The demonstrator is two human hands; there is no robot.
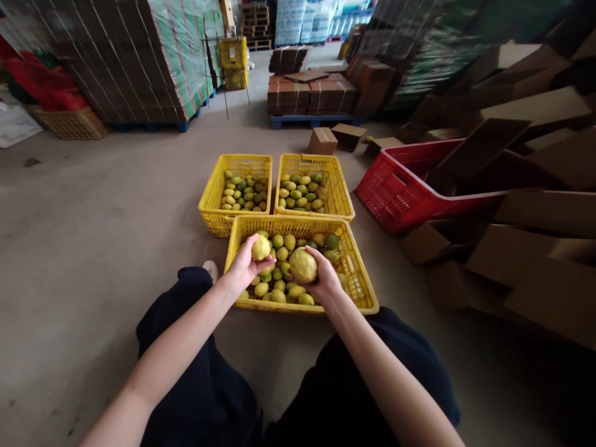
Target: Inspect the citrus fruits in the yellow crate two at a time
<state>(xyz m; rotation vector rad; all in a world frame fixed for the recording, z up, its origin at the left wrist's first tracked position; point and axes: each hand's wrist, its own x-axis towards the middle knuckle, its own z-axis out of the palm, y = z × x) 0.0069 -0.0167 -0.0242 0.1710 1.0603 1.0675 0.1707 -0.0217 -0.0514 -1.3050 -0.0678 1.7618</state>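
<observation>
Within both hands (321,276), yellow fruits (304,265)

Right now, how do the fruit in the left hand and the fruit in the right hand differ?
The left fruit looks clearly smaller; the right fruit is bigger. The left fruit sits further from the person, the right fruit a bit nearer. Both are yellowish and bumpy-skinned, held above the front crate by the left hand and right hand.
</observation>
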